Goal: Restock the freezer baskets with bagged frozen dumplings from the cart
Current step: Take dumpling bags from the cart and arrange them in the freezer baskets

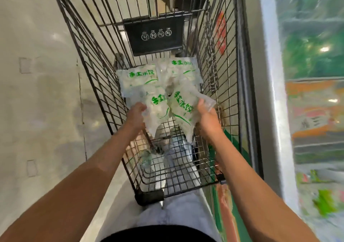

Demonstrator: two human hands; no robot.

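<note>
Right, both arms are down inside the wire cart (89, 74) — the left hand (135, 115) has its fingers curled round the edge of one clear dumpling bag (158, 109), and the right hand (205, 116) grips a second bag (183, 104) beside it, thumb on top. The two bags touch, held above the cart floor. Two more bags (138, 78) lie flat further in, below the black child-seat flap (154, 34). The freezer (312, 111) stands just beside the cart — blurred.
</note>
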